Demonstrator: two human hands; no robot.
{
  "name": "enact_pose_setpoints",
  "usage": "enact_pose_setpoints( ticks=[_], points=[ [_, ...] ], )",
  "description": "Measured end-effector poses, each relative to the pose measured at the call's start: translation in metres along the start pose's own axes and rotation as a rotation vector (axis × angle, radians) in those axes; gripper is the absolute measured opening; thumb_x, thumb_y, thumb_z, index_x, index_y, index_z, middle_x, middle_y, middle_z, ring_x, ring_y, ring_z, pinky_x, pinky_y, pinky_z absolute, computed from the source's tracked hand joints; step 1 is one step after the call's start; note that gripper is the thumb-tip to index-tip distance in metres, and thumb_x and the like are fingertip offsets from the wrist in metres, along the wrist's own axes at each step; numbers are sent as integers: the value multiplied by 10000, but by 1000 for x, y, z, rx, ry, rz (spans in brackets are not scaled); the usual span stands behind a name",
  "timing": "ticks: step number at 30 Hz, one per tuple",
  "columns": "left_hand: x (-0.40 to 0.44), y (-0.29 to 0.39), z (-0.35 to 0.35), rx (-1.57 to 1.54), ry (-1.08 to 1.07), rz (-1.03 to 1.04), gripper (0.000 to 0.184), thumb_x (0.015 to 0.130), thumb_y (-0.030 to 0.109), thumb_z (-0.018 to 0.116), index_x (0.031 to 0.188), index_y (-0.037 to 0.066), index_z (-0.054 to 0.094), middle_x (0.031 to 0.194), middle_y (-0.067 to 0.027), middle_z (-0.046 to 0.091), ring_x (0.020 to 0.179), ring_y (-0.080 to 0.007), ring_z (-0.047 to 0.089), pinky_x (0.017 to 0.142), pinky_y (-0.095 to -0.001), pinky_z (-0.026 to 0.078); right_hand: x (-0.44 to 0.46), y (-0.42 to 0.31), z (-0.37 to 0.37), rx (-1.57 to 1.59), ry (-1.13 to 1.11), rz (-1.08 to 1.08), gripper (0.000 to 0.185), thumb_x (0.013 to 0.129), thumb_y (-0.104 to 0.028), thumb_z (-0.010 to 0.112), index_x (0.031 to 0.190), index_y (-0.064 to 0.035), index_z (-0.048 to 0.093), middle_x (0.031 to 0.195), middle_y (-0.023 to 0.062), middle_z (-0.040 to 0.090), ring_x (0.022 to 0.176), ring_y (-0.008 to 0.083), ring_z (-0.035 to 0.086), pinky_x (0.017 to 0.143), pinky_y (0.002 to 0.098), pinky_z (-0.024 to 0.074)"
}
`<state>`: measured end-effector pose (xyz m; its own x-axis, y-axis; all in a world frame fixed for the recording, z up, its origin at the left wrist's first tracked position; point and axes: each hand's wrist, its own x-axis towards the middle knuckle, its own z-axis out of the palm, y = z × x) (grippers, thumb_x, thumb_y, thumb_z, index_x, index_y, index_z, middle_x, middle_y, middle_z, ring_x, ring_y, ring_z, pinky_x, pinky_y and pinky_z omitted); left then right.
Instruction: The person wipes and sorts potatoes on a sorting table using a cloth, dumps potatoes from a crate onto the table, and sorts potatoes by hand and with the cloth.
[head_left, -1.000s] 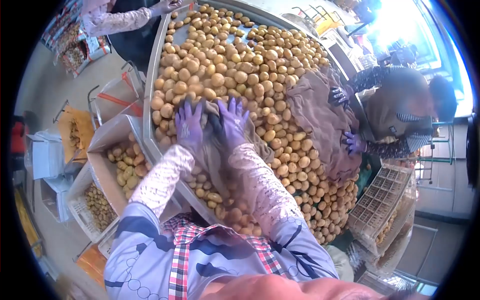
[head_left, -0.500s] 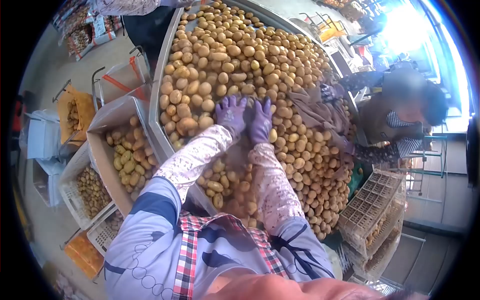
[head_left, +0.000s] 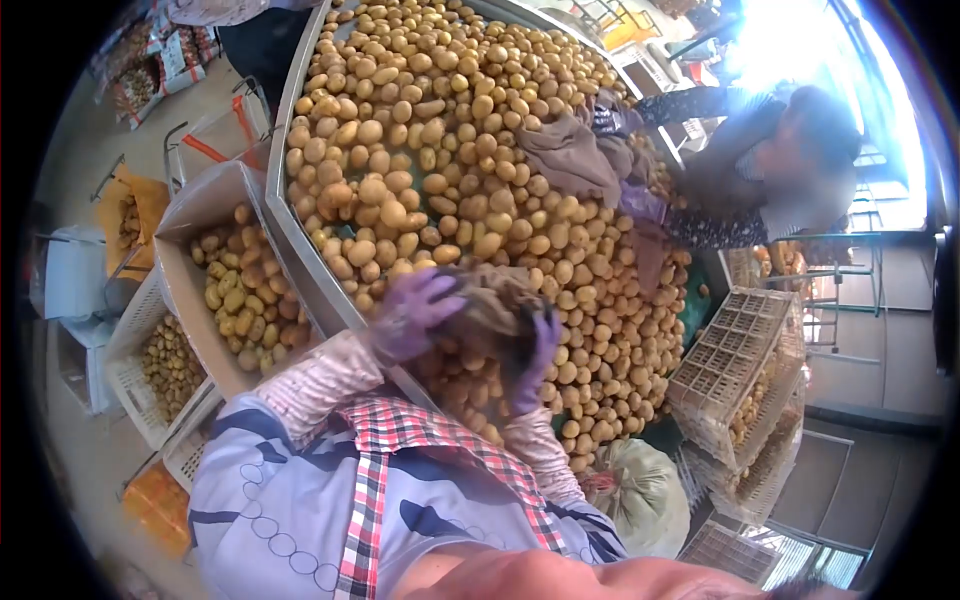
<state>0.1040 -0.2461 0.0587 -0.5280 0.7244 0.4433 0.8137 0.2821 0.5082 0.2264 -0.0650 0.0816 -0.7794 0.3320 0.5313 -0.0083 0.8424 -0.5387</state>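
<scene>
My left hand (head_left: 412, 312), in a purple glove, grips the left side of a bunched brown cloth (head_left: 500, 298). On the cloth's other side is my right hand (head_left: 540, 362), also gloved in purple, its fingers closed on the edge. The cloth is lifted a little above the potatoes (head_left: 470, 215) near the front of a metal-rimmed table (head_left: 283, 150). Motion blurs the cloth and both hands. Potatoes show under and around them.
A co-worker (head_left: 770, 165) at the right handles another brown cloth (head_left: 572, 158) on the potatoes. A cardboard box (head_left: 180, 290) of potatoes stands at the left, beside a white crate (head_left: 130, 385). Stacked plastic crates (head_left: 720, 370) and a tied sack (head_left: 645, 495) are at the right.
Both hands have drawn back toward my body from the middle of the heap, moving apart and lifting the brown cloth. The view has shifted; the co-worker leans further over the potatoes.
</scene>
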Motion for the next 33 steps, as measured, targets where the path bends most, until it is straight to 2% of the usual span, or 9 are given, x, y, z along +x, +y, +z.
enact_pose_setpoints(
  ticks=[3, 5, 10, 14, 17, 21, 26, 28, 33],
  points=[
    [-26, -16, -16, 221, -165, -406, 577, 717, 258, 693, 1259, 131, 538, 1321, -202, 463, 1254, -406, 398, 1054, -479, 273, -77, 35, 74, -531, -235, -160, 393, 834, -144, 565, 1220, -199, 518, 1311, 241, 451, 1188, 434, 447, 994, 644, 301],
    [-36, -39, -9, 361, -288, -695, 795, 729, 309, 709, 1403, 63, 366, 1404, -311, 343, 1313, -478, 315, 1116, -517, 182, -59, 17, 95, -535, -321, -136, 355, 849, -176, 528, 1202, -218, 520, 1311, 238, 438, 1190, 439, 442, 981, 660, 295],
    [9, -87, 14, 544, -373, -809, 781, 803, 296, 624, 1449, 40, 269, 1462, -271, 251, 1357, -442, 245, 1116, -511, 191, 29, 16, 149, -448, -460, -132, 465, 864, -212, 473, 1324, -145, 462, 1418, 233, 359, 1270, 425, 371, 996, 683, 249],
    [82, -162, 31, 574, -74, -741, 667, 876, 312, 548, 1468, 170, 273, 1511, -190, 233, 1373, -391, 250, 1119, -509, 187, 111, 32, 212, -447, -362, -99, 457, 866, -204, 454, 1314, -122, 479, 1393, 226, 396, 1273, 429, 370, 1042, 630, 239],
    [120, -207, 24, 495, -157, -839, 641, 904, 422, 507, 1464, 209, 280, 1523, -197, 223, 1378, -405, 249, 1122, -508, 182, 170, 35, 229, -370, -396, -24, 440, 843, -216, 491, 1269, -109, 515, 1350, 209, 453, 1246, 392, 413, 1048, 579, 261],
    [134, -191, 28, 441, -152, -862, 489, 921, 144, 396, 1395, 262, 409, 1492, -162, 316, 1368, -436, 265, 1113, -486, 220, 184, 52, 215, -316, -441, -112, 410, 809, -254, 578, 1202, -148, 533, 1214, 165, 524, 1084, 345, 524, 846, 470, 414],
    [78, -151, 61, 285, -94, -544, 539, 771, 406, 654, 1261, 206, 552, 1405, -126, 447, 1291, -433, 375, 1079, -489, 256, 111, 26, 132, -208, -424, -1, 629, 698, -327, 721, 1268, -142, 531, 1229, 197, 502, 1047, 409, 511, 882, 472, 422],
    [65, -97, 56, 223, -91, -492, 462, 764, 324, 659, 1198, 185, 585, 1364, -137, 478, 1263, -417, 403, 1057, -502, 278, 63, 69, 113, -52, -405, 138, 687, 640, -169, 810, 1261, -80, 529, 1246, 159, 511, 1143, 341, 511, 965, 407, 427],
    [29, -20, 61, 14, -141, -215, 409, 765, 169, 604, 1154, 47, 560, 1329, -190, 480, 1266, -426, 385, 1079, -518, 258, 26, 69, -9, 453, -211, 403, 505, 671, 43, 683, 1159, -2, 564, 1111, 101, 604, 1008, 199, 593, 864, 311, 484]
  ],
)
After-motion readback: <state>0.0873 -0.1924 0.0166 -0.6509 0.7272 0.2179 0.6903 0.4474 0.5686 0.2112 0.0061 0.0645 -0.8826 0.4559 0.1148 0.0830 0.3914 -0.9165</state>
